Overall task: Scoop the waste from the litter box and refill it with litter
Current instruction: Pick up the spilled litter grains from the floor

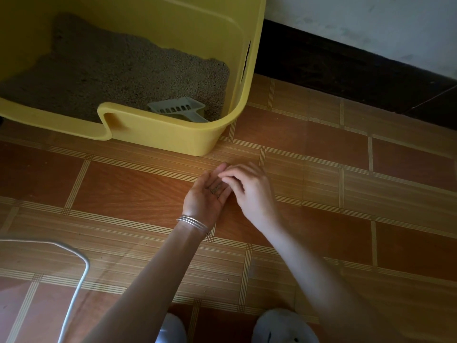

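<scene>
1 litter box point(173, 134) at 11 o'clock | 1 scoop point(178, 108) | 2 hands: left hand point(205, 194), right hand point(251, 191) | 2 slippers point(284, 326) at 6 o'clock

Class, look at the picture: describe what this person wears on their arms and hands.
Both forearms are bare, with no sleeves in view. The left hand has thin silver bangles stacked at its wrist. The right hand has nothing at its wrist. No gloves or rings show.

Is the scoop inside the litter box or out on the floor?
Inside: the scoop lies on the litter within the yellow box.
</scene>
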`<state>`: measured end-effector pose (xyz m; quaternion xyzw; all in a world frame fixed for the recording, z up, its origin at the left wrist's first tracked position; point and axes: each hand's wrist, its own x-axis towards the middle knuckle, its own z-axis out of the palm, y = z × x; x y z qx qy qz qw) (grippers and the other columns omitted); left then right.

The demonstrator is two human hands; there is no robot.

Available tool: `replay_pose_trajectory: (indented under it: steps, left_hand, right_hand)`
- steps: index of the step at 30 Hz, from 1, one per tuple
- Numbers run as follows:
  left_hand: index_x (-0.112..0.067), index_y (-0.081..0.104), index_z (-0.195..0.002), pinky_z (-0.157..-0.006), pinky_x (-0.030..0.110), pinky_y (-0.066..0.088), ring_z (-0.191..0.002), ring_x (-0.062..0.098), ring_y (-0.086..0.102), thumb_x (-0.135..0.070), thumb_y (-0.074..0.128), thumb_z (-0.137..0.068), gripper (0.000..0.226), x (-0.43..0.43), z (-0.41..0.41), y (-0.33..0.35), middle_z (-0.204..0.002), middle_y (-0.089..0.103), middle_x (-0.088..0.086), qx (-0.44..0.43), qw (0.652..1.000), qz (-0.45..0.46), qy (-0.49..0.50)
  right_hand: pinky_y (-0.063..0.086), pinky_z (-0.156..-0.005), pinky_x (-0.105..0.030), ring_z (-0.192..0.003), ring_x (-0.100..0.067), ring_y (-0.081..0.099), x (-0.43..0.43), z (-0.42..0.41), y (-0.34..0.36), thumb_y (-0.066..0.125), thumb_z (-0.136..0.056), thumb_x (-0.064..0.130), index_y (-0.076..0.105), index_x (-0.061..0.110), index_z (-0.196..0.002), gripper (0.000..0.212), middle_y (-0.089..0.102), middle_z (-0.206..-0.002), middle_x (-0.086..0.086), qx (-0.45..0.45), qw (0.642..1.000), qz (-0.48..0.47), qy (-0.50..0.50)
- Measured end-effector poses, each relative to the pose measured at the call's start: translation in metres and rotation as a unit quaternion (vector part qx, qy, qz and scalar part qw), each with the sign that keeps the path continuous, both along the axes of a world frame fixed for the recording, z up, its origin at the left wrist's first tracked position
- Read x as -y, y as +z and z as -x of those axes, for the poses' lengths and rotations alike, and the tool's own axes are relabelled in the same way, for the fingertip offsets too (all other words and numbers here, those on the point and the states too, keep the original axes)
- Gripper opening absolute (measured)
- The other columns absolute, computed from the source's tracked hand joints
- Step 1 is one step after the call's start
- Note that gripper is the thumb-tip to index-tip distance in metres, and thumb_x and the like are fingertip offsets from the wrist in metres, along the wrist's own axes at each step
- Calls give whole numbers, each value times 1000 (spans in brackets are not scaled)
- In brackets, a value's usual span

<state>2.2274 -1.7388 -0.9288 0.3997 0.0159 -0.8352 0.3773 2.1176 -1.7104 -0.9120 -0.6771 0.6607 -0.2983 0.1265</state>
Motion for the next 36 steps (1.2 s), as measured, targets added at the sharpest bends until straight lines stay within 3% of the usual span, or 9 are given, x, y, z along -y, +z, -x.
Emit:
replay_pose_trajectory:
  steps: [6, 10, 14, 25, 29, 36]
  left_hand:
    - [1, 61, -105, -92, 33, 48, -100, 24, 65, -22, 28, -101, 41, 3, -3, 5, -106, 68, 16, -19, 1000, -15, 9]
    - [1, 61, -105, -90, 33, 48, -99, 24, 66, -21, 28, -101, 41, 3, -2, 6, -106, 69, 16, -20, 1000, -21, 9]
    - [1, 61, -106, -89, 33, 49, -100, 24, 66, -22, 27, -101, 41, 3, -2, 7, -106, 68, 16, -21, 1000, -21, 7]
    - [1, 60, -109, -93, 33, 47, -105, 25, 63, -23, 27, -101, 41, 2, -5, 7, -109, 67, 16, -19, 1000, -13, -5]
    - [1, 61, -107, -94, 34, 46, -106, 25, 62, -22, 27, -101, 41, 2, -5, 8, -108, 68, 16, -21, 1000, -13, -3]
    - [1, 60, -108, -93, 33, 47, -107, 25, 62, -22, 28, -101, 40, 2, -5, 6, -109, 68, 16, -25, 1000, -8, -6]
  right_hand:
    - [54, -64, -32, -74, -15, 64, -18, 53, -8, 61, -85, 20, 72, 14, -91, 14, 68, -87, 0, -1, 997, -6, -81]
    - [52, -64, -28, -74, -15, 63, -32, 79, -24, 69, -81, 16, 74, 17, -92, 12, 66, -88, 0, -13, 991, -68, -112]
    - [49, -62, -22, -69, -12, 62, -31, 74, -27, 73, -76, 19, 74, 16, -84, 9, 65, -83, 2, 6, 990, -67, -123]
    - [52, -66, -41, -75, -17, 61, -10, 55, -28, 74, -74, 18, 73, 14, -78, 6, 65, -79, 1, 7, 995, -41, -87]
    - [53, -70, -38, -81, -16, 61, -16, 58, -29, 72, -76, 24, 75, 16, -87, 14, 65, -87, 1, 8, 997, -40, -70]
    - [52, -70, -29, -74, -15, 61, -11, 51, -28, 79, -67, 23, 71, 11, -83, 22, 64, -86, -2, 25, 994, -76, -73]
